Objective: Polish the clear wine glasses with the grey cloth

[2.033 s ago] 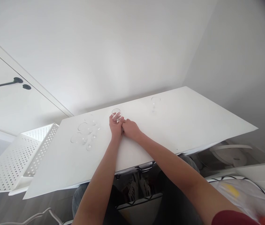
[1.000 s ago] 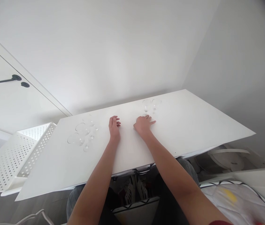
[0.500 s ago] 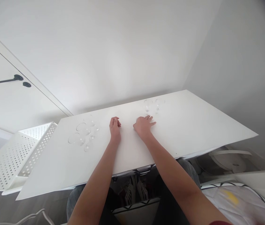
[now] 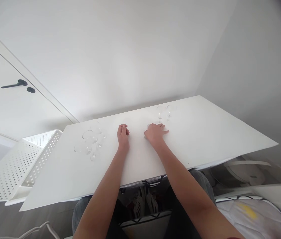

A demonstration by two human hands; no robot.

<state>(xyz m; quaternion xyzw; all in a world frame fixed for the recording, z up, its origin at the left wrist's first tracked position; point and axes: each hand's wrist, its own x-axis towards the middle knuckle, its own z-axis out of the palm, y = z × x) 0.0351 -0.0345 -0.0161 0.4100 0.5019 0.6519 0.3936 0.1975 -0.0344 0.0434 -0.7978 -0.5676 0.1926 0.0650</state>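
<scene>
Both my hands rest on a white table [image 4: 205, 139]. My left hand [image 4: 123, 135] lies near the middle with its fingers loosely curled and nothing in them. My right hand [image 4: 155, 132] lies flat with fingers spread, just short of two clear stemmed glasses [image 4: 165, 112] that stand side by side toward the far edge. Three more clear stemmed glasses [image 4: 89, 142] stand in a group to the left of my left hand.
A white perforated rack [image 4: 13, 169] stands beside the table's left end. A white door with a black handle [image 4: 14, 84] is behind it. A white wall runs along the far edge. Below the near edge are my legs and a white fan [image 4: 247, 169].
Two seconds ago both hands were together at a glass in the middle. My right hand has since moved right, and that glass now stands beside the far-right one. Both hands have let go.
</scene>
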